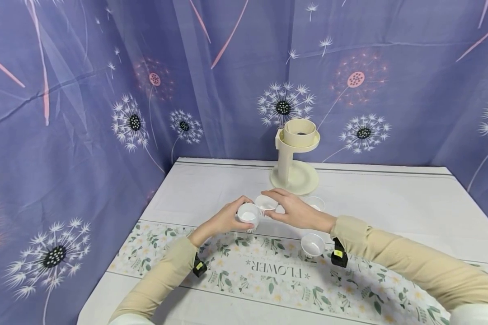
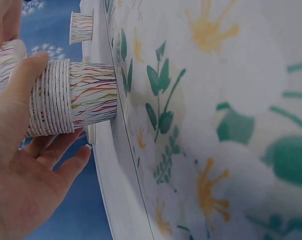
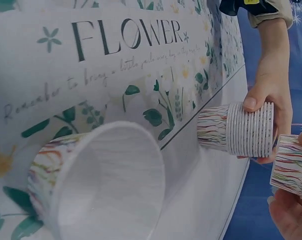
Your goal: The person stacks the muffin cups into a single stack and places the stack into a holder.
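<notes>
My left hand [image 1: 224,220] grips a stack of nested paper cups [image 2: 93,95], white with wavy coloured lines. The stack stands on the table, its rims facing up. Between the thumb and fingers of my right hand [image 1: 294,211] is a single paper cup [image 3: 291,167] of the same pattern. This cup is raised right beside the top of the stack; whether they touch I cannot tell. Another paper cup [image 1: 312,244] sits upright nearer me, below the right wrist. Partly hidden behind my right hand is one more cup [image 1: 316,201].
A cream stand [image 1: 285,164] with a round base and a ring-shaped top rises at the back of the table. The white table [image 1: 211,180] carries a floral band lettered FLOWER. Purple dandelion curtains [image 1: 236,90] hang behind and at the left.
</notes>
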